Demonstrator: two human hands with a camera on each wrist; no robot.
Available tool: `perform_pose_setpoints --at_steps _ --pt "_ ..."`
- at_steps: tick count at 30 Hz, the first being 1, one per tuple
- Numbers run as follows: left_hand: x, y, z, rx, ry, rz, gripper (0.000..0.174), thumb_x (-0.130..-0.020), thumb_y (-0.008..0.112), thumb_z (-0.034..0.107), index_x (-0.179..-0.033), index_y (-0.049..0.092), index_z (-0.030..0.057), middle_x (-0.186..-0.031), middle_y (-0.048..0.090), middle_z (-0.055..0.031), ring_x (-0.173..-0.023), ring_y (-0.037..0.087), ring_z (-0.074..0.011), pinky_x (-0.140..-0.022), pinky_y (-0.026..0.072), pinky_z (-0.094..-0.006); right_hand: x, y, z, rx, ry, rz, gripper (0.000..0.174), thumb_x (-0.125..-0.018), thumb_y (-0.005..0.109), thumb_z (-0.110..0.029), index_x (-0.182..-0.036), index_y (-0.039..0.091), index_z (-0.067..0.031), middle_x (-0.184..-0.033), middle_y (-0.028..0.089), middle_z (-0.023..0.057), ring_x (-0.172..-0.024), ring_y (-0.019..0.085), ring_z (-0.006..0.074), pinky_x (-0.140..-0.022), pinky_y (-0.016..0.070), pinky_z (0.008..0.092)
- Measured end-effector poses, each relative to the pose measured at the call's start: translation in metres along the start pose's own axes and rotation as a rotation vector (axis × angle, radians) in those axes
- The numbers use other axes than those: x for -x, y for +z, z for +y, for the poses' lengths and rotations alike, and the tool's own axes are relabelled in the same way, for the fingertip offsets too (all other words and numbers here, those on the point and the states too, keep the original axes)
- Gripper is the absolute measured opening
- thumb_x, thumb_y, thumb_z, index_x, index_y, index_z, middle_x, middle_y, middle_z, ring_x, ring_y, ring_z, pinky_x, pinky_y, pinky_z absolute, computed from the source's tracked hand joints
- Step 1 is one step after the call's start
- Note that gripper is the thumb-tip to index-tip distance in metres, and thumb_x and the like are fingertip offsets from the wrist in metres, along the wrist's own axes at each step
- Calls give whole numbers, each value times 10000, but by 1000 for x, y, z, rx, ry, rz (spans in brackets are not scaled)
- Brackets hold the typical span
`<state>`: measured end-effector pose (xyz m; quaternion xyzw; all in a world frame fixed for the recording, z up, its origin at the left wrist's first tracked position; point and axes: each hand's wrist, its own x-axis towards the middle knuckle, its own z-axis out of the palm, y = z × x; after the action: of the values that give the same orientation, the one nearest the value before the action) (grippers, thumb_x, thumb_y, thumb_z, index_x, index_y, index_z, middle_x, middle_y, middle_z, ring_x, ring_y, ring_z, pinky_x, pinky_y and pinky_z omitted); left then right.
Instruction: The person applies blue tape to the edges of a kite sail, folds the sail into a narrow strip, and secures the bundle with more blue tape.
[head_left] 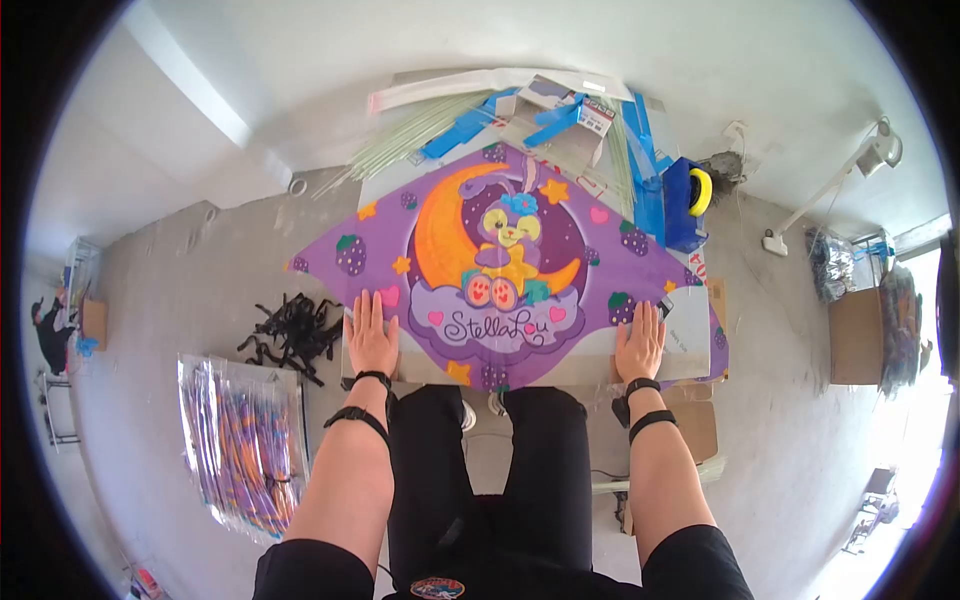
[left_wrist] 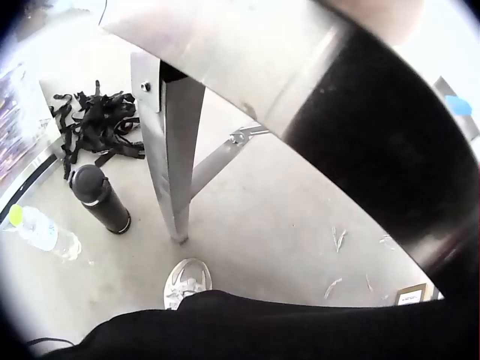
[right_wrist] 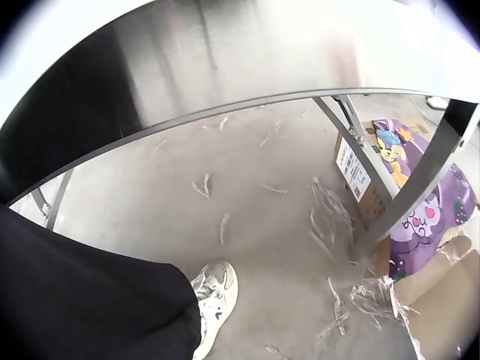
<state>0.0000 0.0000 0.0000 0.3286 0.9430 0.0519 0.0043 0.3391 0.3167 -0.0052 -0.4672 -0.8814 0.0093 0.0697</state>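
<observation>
A purple diamond-shaped kite (head_left: 335, 245) lies spread over the folding table (head_left: 588, 372), printed with a cartoon rabbit, an orange moon and the words StellaLou. My left hand (head_left: 370, 335) rests palm down with straight fingers at its lower left edge, fingertips over the purple. On the lower right edge, my right hand (head_left: 641, 343) lies flat in the same way, close to a dark berry print. Neither hand holds anything. Both wrist views look under the tabletop's edge and show little of the hands.
Thin pale rods (head_left: 425, 135), blue strips (head_left: 470, 125) and a blue tape dispenser (head_left: 684, 205) lie behind the kite. On the floor are black straps (head_left: 298, 328), a bundle in clear plastic (head_left: 245, 440), a dark flask (left_wrist: 101, 199) and a water bottle (left_wrist: 46, 232). Another kite (right_wrist: 420, 225) drapes over a carton.
</observation>
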Motion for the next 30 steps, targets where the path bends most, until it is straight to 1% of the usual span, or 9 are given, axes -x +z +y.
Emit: perform_pose_setpoints --at_steps 5,9,17,19,21,22,23,26,30 --pt "-7 -8 1 9 -30 16 566 -941 433 363 -1439 300 129 -1508 264 -86 -1396 228 -246 -1152 130 -435 -6 0 -6 19 -15 -2 548 -927 452 -331 -1390 379 -47 -1454 367 103 -1369 294 253 -1136 181 433" --pt "-4 -3 -1 21 -40 -7 565 -935 439 365 -1434 314 131 -1508 265 -83 -1398 223 -244 -1153 122 -434 -5 -7 -5 2 4 -38 573 -918 469 -311 -1403 341 -35 -1456 352 134 -1372 283 272 -1136 178 438" --pt "-7 -7 0 52 -49 -24 570 -927 434 378 -1429 328 130 -1502 283 -77 -1400 219 -240 -1154 109 -439 -3 7 3 -37 -12 33 614 -908 497 -311 -1408 298 -16 -1457 326 163 -1371 276 295 -1132 195 442" --pt "-7 -5 0 43 -48 -14 574 -926 437 383 -1430 327 131 -1501 284 -76 -1399 221 -241 -1154 112 -441 -5 4 2 -59 -11 35 619 -886 543 -256 -1399 300 -10 -1436 340 187 -1358 286 324 -1127 210 435" --pt "-7 -5 -1 28 -38 -19 579 -924 441 391 -1429 328 133 -1501 283 -75 -1399 220 -240 -1154 115 -443 -13 1 -3 -338 157 123 615 -856 587 -179 -1379 316 0 -1402 362 215 -1338 299 356 -1115 241 427" --pt "-7 -6 -1 42 -40 -16 579 -922 445 392 -1428 330 135 -1500 283 -75 -1399 219 -242 -1153 118 -446 -20 -3 -11 -399 176 244 570 -832 607 -112 -1333 363 7 -1336 419 220 -1275 367 371 -1065 308 431" --pt "-9 -6 0 41 -67 -8 579 -922 445 392 -1428 330 135 -1500 283 -75 -1399 219 -242 -1153 118 -446 -34 -5 -18 -408 150 240 570 -832 607 -112 -1333 363 7 -1336 419 220 -1275 367 371 -1065 308 431" --pt "-7 -14 2 69 -57 -37 576 -921 451 380 -1427 333 130 -1502 278 -75 -1398 219 -244 -1152 121 -450 -83 -21 -64 -448 -71 269 371 -841 588 -101 -1185 499 5 -1189 521 199 -1125 481 367 -965 380 441" --pt "-7 -12 0 78 -65 -23 582 -917 459 383 -1425 335 127 -1499 281 -78 -1396 224 -244 -1152 119 -452 -176 -40 -166 -657 -336 69 250 -843 572 -92 -1085 588 -33 -1088 595 158 -1040 557 341 -906 434 412"
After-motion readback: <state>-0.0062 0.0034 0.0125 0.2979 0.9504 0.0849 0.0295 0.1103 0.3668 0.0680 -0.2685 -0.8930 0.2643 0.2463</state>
